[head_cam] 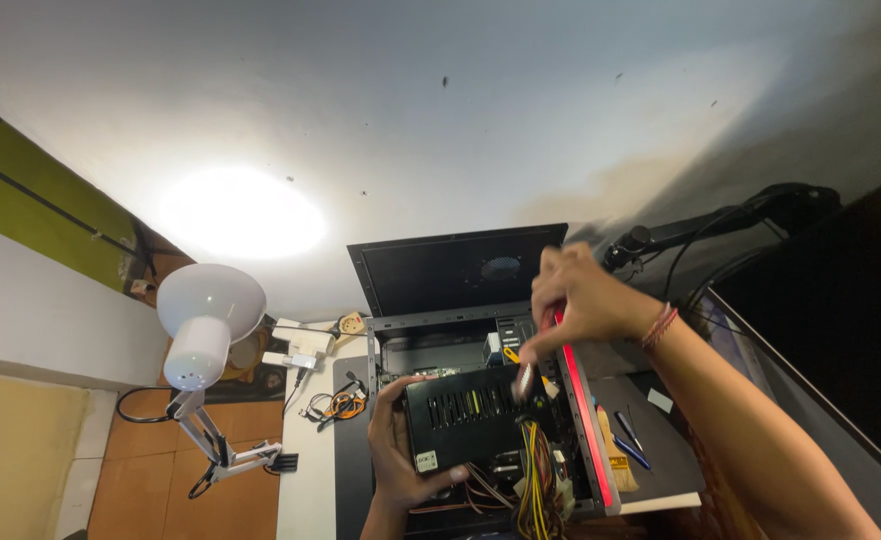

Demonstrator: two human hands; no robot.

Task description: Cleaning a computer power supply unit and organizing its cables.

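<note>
Computer case (480, 345) lying open on the white desk (305, 480), side panel (460, 265) off and propped upright behind it: dark sheet metal, flat, with a round vent. Interior exposed; red trim strip (585, 410) glossy along the right edge. Power supply (460, 415) lifted partly clear of the bay, not yet free of the case by the look of it: black boxy steel, slotted grille on the near face, small pale sticker at a lower corner. Cable bundle (532, 485) trailing from its lower right, yellow, black and red insulated wires, limp and tangled, seemingly attached inside. Judged roughly midway: panel removed, unit loosened and in hand, wiring left to deal with. Left hand (400, 450) clamped on the unit's left side, thumb across the lower face, fingers wrapped behind. Right hand (580, 300) above the unit's top right corner, fingers closed around a slim tool (525, 375), probably a screwdriver; tip blurred, contact point not discernible. Desk lamp (205, 320) at left, smooth white plastic dome on a jointed arm, lit. Brush (615, 455) and blue pen (628, 430) flat on a dark mat (660, 455) right of the case. Small orange cable coil (340, 403) left of the case.
</note>
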